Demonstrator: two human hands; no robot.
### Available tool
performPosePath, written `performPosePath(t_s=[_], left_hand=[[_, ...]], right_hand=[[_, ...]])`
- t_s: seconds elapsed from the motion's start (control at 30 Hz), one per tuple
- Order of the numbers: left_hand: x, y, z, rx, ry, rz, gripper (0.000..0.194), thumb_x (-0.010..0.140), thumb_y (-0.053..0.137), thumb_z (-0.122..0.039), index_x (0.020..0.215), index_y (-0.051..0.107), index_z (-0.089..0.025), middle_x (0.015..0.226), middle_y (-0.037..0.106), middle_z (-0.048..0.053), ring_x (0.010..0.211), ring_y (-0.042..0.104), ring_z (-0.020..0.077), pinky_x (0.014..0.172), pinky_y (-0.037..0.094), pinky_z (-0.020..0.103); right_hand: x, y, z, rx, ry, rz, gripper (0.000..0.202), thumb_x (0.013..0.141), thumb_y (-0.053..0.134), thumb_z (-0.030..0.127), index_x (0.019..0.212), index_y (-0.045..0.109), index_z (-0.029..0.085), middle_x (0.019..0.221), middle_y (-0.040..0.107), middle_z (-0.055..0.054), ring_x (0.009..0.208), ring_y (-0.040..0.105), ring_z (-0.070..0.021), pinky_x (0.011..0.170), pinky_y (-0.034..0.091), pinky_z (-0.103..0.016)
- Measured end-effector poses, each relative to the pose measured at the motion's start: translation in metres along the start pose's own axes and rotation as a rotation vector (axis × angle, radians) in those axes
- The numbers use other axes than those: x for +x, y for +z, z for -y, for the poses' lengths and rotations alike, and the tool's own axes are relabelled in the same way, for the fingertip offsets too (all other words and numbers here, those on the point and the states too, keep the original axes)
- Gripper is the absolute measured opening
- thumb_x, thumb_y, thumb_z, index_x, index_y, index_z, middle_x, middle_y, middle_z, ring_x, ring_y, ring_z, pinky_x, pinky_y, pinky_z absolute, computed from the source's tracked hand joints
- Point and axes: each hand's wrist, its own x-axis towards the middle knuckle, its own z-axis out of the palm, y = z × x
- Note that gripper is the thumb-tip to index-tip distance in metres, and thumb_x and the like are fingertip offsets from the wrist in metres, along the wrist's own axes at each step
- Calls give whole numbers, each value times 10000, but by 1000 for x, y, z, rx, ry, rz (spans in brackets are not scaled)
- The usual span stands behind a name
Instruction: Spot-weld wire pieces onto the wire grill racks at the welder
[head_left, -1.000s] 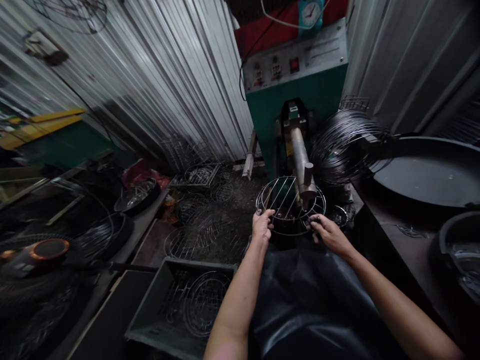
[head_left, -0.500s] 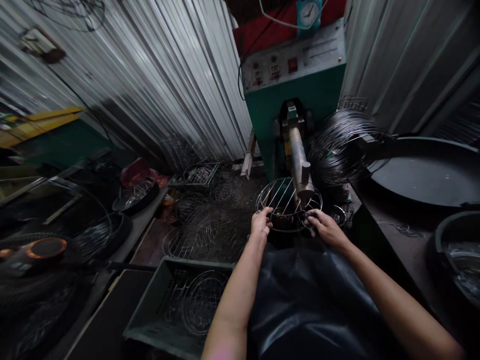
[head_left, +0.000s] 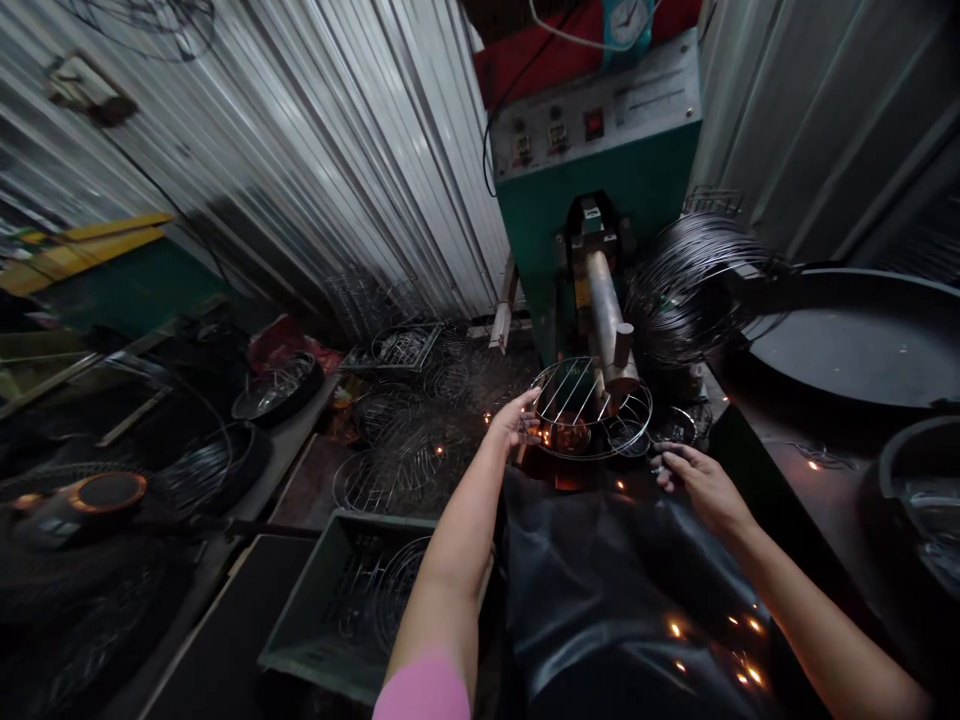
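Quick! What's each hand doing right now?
Left hand: half-curled by the wire rack; can't tell if its grip is closed.
Right hand: away from the rack, fingers bent; can't tell if holding anything.

The person is wearing a short pink sleeve [head_left: 424, 688] on the left arm and a glossy, creased black apron [head_left: 592, 590] over the lap.

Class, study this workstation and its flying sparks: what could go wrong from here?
Sparks glow beside the bare left hand and over the dark apron; they could burn skin or mark the apron.

The right hand is clear of the wire rack, so the rack might shift at the metal arm.
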Motion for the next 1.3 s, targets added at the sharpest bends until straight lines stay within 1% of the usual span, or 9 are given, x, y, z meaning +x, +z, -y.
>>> performPosePath(t_s=[0.2, 0.3, 0.4, 0.53, 0.87, 1.03, 1.1, 1.2, 1.3], left_hand=[[19, 7, -3, 64, -58, 85, 293, 586, 757, -316, 677, 533, -151, 566, 483, -17, 447, 449, 84, 425, 361, 203], [20, 8, 3, -26, -10, 71, 313, 586, 755, -242, 587, 456, -150, 484, 392, -59, 370, 333, 33, 358, 205, 155], [17, 8, 7, -101, 38, 25, 332, 585, 752, -216, 573, 426, -155, 458, 337, -84, 349, 278, 15, 352, 143, 147], [10, 10, 12, -142, 36, -3, 294, 627, 718, -206, 584, 431, -157, 445, 327, -89, 340, 264, 12, 349, 142, 140], [15, 15, 7, -90, -104, 62, 419, 648, 695, -364, 550, 329, -184, 402, 228, -112, 309, 164, 5, 323, 107, 141], [-5, 14, 19, -199, 137, -29, 414, 549, 738, -344, 608, 359, -187, 438, 259, -118, 323, 179, 1, 321, 120, 139], [-15, 12, 32, -273, 157, -60, 427, 534, 738, -358, 618, 356, -188, 450, 258, -120, 330, 176, -2, 324, 121, 138], [-26, 13, 50, -359, 92, -69, 431, 528, 734, -368, 619, 354, -187, 455, 212, -125, 339, 158, -3, 329, 117, 137], [-33, 20, 59, -398, 90, -94, 434, 516, 739, -353, 631, 354, -191, 464, 218, -123, 345, 170, 0, 333, 121, 140]], right_hand=[[-43, -45, -59, -749, -215, 54, 387, 734, 462, 467, 975, 632, 216, 845, 686, -95, 689, 648, -255, 570, 479, -309], [-71, -55, -86, -791, -208, 75, 324, 770, 411, 451, 897, 612, 231, 785, 688, -86, 669, 656, -256, 569, 487, -305], [-82, -56, -94, -690, -128, 83, 293, 776, 440, 471, 872, 583, 234, 718, 672, -57, 603, 636, -210, 569, 488, -277], [-82, -52, -90, -585, 36, 84, 329, 754, 445, 508, 852, 570, 220, 515, 578, 3, 460, 555, -160, 471, 447, -241], [-94, -48, -86, -435, 167, 116, 406, 703, 474, 539, 886, 582, 193, 517, 550, 11, 448, 502, -139, 449, 416, -233], [-78, -52, -84, -364, 177, 140, 434, 669, 512, 556, 882, 622, 194, 528, 555, 2, 463, 531, -158, 439, 436, -252], [-73, -54, -81, -368, 157, 141, 419, 663, 527, 575, 818, 633, 200, 519, 568, -5, 454, 537, -161, 441, 441, -260], [-65, -47, -60, -366, 130, 148, 428, 642, 560, 613, 742, 625, 203, 481, 566, -3, 412, 519, -153, 414, 429, -260], [-53, -22, -17, -203, 24, 76, 437, 703, 573, 582, 870, 616, 180, 628, 632, -39, 553, 595, -168, 514, 490, -265]])
